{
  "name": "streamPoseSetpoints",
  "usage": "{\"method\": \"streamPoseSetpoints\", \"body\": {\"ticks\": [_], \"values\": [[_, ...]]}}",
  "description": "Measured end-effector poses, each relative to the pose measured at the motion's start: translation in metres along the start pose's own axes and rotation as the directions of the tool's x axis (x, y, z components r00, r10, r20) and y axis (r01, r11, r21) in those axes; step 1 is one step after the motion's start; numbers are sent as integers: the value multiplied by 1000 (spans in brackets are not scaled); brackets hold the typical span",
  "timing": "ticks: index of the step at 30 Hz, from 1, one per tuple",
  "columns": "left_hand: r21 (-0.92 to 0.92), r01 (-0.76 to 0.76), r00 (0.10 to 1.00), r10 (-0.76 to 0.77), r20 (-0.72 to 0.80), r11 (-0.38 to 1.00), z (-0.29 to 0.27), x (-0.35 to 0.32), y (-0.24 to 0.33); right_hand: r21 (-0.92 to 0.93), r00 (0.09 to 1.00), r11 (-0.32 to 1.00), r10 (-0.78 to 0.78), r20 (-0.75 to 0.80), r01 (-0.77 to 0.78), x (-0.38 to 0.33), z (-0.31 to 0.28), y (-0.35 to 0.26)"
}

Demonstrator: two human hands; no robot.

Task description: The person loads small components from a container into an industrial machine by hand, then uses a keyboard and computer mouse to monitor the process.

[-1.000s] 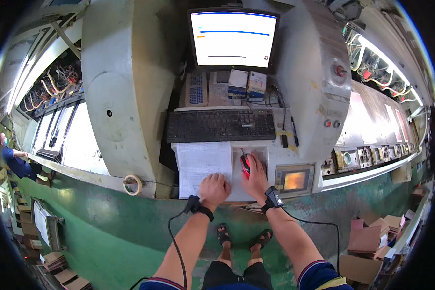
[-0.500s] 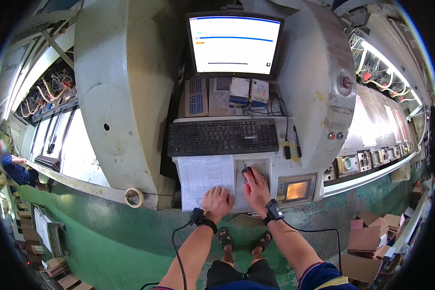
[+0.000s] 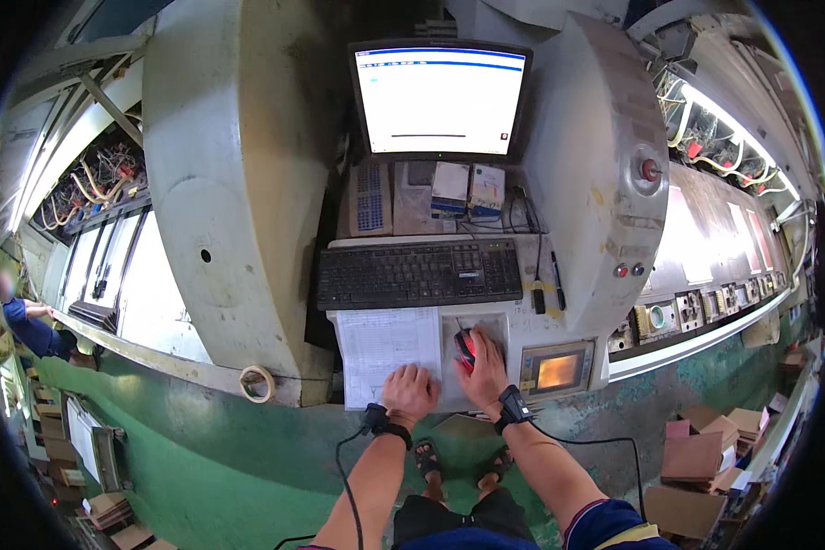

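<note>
My right hand (image 3: 486,371) wraps over a red and black computer mouse (image 3: 465,346) on the pale console ledge. To its left, my left hand (image 3: 409,392) rests with curled fingers on the lower edge of a printed paper sheet (image 3: 387,346); nothing shows in it. Beyond both hands lies a black keyboard (image 3: 394,273). Above it stands a lit monitor (image 3: 440,103) with a mostly white window. A small lit panel (image 3: 556,369) sits in the console right of the mouse.
Small boxes (image 3: 450,183) and a blue keypad (image 3: 370,200) lie below the monitor. A pen (image 3: 557,280) is right of the keyboard. A tape roll (image 3: 257,384) sits on the left ledge. Cardboard (image 3: 692,458) is stacked lower right. Another person (image 3: 32,325) stands far left.
The monitor's window has changed: the blue band and small orange mark across its middle are gone. The console appears slightly lower in view. Both hands keep their places on paper and mouse.
</note>
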State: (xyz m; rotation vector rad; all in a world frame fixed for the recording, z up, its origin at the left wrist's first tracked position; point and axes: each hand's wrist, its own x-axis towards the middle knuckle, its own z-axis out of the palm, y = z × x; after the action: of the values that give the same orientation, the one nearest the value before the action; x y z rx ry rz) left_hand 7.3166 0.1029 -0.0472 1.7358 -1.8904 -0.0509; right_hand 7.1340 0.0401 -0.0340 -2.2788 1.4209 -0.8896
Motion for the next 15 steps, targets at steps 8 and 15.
{"method": "streamPoseSetpoints", "body": {"ticks": [8,15], "values": [[-1,9,1000,-9,3,1000,-9,-7,-12,110,998,993,46,-41,-41,-3,-19,-34],[-15,3,977,0,211,1000,47,7,21,145,916,922,318,246,-359,-155,-153,22]]}}
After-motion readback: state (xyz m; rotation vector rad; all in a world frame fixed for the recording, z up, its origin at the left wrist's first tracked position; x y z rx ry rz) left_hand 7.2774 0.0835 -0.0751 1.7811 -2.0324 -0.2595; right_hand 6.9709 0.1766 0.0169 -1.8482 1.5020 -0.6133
